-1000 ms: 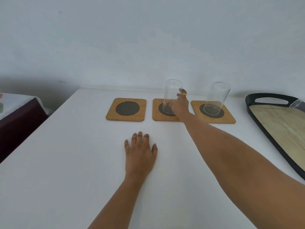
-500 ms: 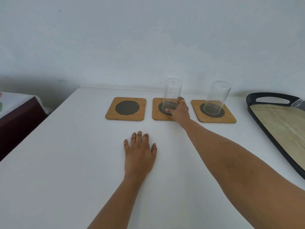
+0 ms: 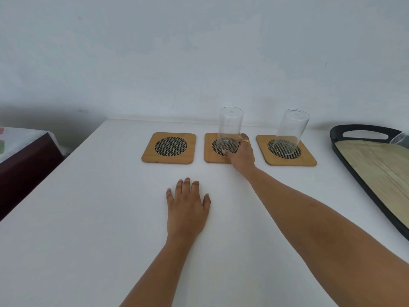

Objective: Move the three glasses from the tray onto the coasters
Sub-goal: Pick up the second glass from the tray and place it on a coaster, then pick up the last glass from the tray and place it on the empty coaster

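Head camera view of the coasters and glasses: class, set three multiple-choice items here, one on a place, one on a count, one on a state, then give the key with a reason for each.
1. Which coaster has no glass on it?
A. the left one
B. the middle one
C. the right one

2. How many glasses stand on coasters?
A. one
B. two
C. three

3. How is the left hand?
A. gripping a glass
B. lifting the tray
C. lying flat on the table

Key:
1 A: the left coaster is bare, while the middle coaster and the right coaster each carry a glass.
2 B: the middle glass and the right glass stand on coasters; a third glass shows at the tray, cut off by the frame edge.
3 C: the left hand rests palm down, fingers spread, on the table; the right hand is at the middle glass's base.
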